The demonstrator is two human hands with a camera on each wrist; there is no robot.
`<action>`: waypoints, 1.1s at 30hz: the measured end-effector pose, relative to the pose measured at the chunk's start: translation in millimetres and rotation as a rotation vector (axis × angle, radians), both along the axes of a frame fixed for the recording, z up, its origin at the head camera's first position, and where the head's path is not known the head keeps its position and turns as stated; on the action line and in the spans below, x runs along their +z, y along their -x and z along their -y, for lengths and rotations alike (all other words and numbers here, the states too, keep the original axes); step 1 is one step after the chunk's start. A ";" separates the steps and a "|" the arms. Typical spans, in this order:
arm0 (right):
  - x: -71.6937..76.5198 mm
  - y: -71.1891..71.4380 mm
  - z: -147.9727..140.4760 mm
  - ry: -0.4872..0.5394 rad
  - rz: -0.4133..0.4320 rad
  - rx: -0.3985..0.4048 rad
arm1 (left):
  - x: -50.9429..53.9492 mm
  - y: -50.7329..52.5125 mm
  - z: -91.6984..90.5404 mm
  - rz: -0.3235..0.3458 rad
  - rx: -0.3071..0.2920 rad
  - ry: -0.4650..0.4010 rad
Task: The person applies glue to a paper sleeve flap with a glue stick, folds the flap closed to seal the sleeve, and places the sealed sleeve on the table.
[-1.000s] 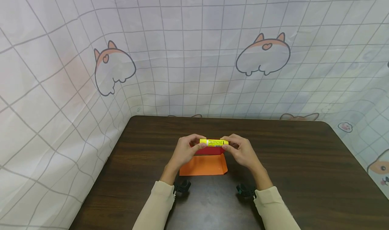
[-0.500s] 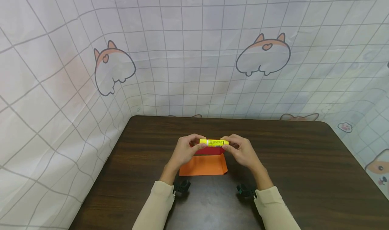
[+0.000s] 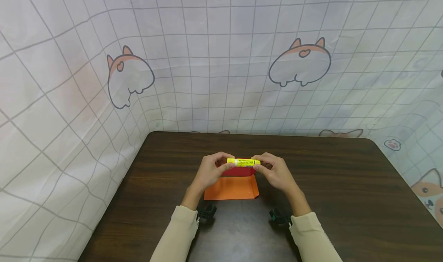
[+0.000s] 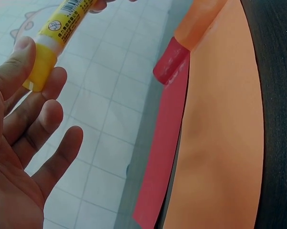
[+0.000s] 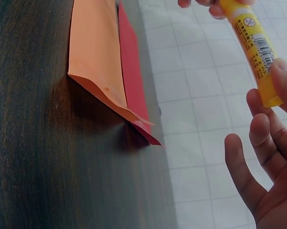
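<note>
A yellow glue stick lies level between the two hands, raised above the table. My left hand pinches its left end between thumb and fingers; in the left wrist view the other fingers of that hand are spread. My right hand pinches the right end, and in the right wrist view the barcode on the glue stick shows. Below and nearer than the stick lies an orange paper piece, with a red paper piece just behind it, partly hidden by the stick and left hand.
The dark wooden table spreads around the papers. A white grid-patterned cloth with cartoon animals hangs behind and beside it. Each wrist wears a black strapped device, close above the tabletop.
</note>
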State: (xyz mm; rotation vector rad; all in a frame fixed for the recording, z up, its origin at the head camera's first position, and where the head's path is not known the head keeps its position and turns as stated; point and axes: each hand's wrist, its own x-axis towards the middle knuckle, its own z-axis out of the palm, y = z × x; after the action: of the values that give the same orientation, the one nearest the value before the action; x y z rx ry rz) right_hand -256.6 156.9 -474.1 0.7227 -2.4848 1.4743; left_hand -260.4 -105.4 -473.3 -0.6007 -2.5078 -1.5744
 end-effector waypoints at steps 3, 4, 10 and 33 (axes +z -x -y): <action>0.4 0.4 -0.2 0.005 0.005 0.007 | 1.0 -0.4 0.3 0.004 -0.002 -0.001; 0.7 0.2 -0.2 0.006 0.006 0.006 | 1.2 -0.4 0.2 0.003 -0.002 -0.001; 0.5 0.5 -1.2 0.005 0.007 0.003 | 1.8 -0.9 0.0 0.000 0.000 0.000; -2.0 0.9 -2.0 0.016 0.006 -0.001 | 1.0 -1.7 0.1 0.012 -0.007 -0.028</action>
State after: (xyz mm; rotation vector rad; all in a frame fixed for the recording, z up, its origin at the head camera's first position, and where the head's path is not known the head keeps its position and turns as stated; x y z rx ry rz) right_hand -257.5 158.9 -476.1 0.7148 -2.4749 1.4967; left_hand -258.7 -105.4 -472.3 -0.5993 -2.4900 -1.6177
